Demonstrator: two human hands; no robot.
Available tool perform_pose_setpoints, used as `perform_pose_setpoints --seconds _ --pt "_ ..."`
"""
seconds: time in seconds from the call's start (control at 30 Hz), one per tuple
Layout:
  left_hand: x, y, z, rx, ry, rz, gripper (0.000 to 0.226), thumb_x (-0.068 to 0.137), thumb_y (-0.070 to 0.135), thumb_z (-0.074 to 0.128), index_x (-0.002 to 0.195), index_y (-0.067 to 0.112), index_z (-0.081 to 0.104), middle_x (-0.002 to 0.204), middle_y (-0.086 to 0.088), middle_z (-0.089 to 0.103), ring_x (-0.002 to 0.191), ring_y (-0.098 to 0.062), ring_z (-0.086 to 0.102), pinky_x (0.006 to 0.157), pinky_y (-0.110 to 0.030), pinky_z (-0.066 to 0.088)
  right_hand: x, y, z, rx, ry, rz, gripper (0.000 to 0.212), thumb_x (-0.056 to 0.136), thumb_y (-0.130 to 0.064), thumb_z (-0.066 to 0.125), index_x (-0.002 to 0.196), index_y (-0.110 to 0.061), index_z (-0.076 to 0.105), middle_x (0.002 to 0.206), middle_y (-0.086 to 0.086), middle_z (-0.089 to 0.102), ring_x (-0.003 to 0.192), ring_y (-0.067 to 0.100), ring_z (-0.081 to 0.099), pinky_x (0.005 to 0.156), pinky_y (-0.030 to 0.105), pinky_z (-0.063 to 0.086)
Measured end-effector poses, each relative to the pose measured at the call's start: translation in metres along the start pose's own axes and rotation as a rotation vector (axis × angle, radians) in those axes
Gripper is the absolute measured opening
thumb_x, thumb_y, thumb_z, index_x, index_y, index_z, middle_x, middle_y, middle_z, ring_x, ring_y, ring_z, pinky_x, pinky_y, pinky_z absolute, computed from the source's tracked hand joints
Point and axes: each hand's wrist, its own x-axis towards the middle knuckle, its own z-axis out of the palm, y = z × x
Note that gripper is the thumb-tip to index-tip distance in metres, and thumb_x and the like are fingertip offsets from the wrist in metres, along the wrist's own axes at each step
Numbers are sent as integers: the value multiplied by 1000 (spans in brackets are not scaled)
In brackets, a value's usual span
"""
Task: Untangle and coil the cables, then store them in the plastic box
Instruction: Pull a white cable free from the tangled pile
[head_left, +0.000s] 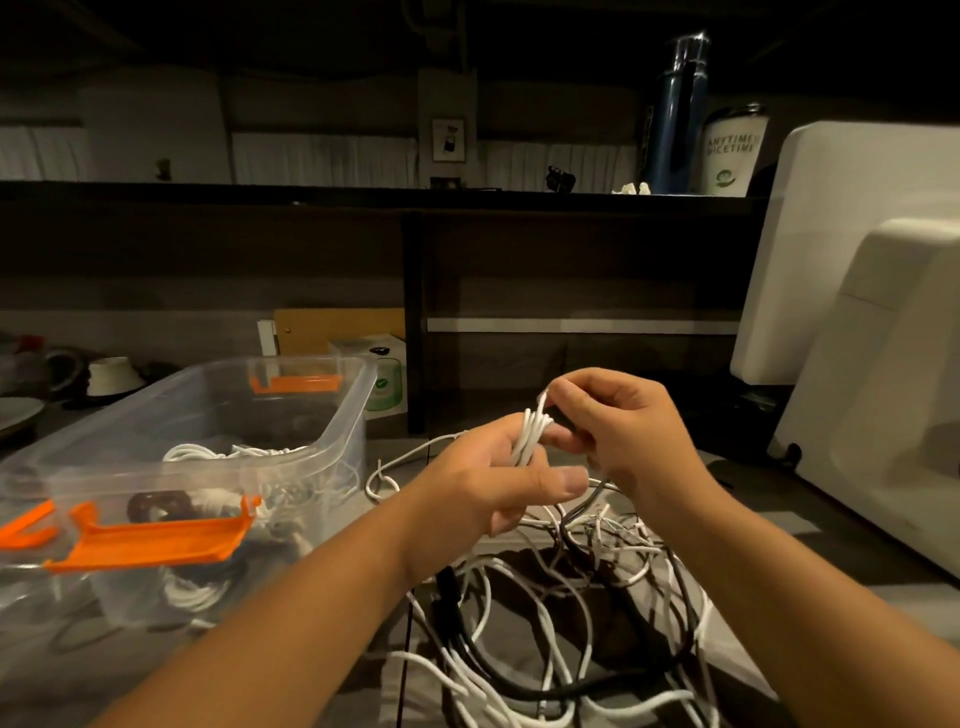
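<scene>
My left hand (498, 483) grips a small bundle of white cable loops (531, 434) above the table. My right hand (608, 426) pinches the top end of that white cable just above the bundle. Below both hands lies a tangle of white and black cables (561, 613) spread over the table. A loose white strand (395, 467) trails left from the bundle. The clear plastic box (343, 436) with orange latches (156, 540) stands at the left; several coiled white and dark cables lie inside it.
A large white appliance (872, 364) stands at the right edge of the table. A dark shelf unit (415, 312) rises behind. A blue bottle (675, 114) and a white cup (732, 150) stand on top. Small boxes (384, 374) and dishes (109, 374) sit behind the plastic box.
</scene>
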Motion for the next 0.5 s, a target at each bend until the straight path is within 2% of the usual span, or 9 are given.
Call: perform_pose_setpoints --seconds 0.07,0.13,0.23,0.3,0.37,0.4,0.47,0.5 --pt "1 0 1 -83 -14 24 49 74 41 72 117 19 64 70 6 46 58 -6 38 52 -20 34 1 3 1 35 -43 68 22 98 -24 63 84 -21 80 88 28 68 79 52 60 71 55 50" --pt "1 -1 -1 -144 -7 44 46 75 39 71 116 17 66 69 8 47 54 -4 39 49 -19 33 1 5 0 48 -125 142 23 99 -25 60 90 -15 79 84 34 60 71 37 52 63 45 42" --pt "0 0 -3 -230 -2 78 44 76 36 70 114 14 68 64 8 46 47 -2 39 46 -16 32 1 9 1 6 -232 170 22 100 -14 56 97 -2 74 77 18 54 59 25 43 51 31 33" --pt "-1 2 -4 -263 27 80 50 73 36 71 116 12 67 65 4 43 48 -3 36 47 -18 31 -1 10 5 -41 -242 142 22 100 -7 53 98 -7 75 75 18 58 58 23 46 50 31 36" --pt "-1 3 -4 -273 61 90 57 72 37 71 122 10 63 66 3 45 50 -4 36 49 -20 31 -6 11 12 -173 -271 100 31 102 -16 54 87 -31 77 72 10 65 62 22 54 57 35 44" --pt "-1 2 -4 -283 89 97 61 71 37 71 125 10 61 66 5 47 50 -4 37 50 -20 31 -9 13 17 -256 -300 93 35 102 -21 54 81 -38 75 71 4 67 63 23 56 61 38 47" --pt "0 0 -3 -299 147 102 65 69 38 72 127 12 58 66 7 47 52 -5 39 53 -21 34 -14 17 24 -388 -362 100 33 102 -23 53 79 -36 73 73 3 69 67 29 61 67 46 52" --pt "0 -1 -3 -294 179 97 66 68 37 73 128 14 56 67 6 47 53 -5 41 54 -20 37 -15 19 27 -444 -392 109 30 102 -24 53 79 -31 71 72 2 69 68 26 63 69 46 53"
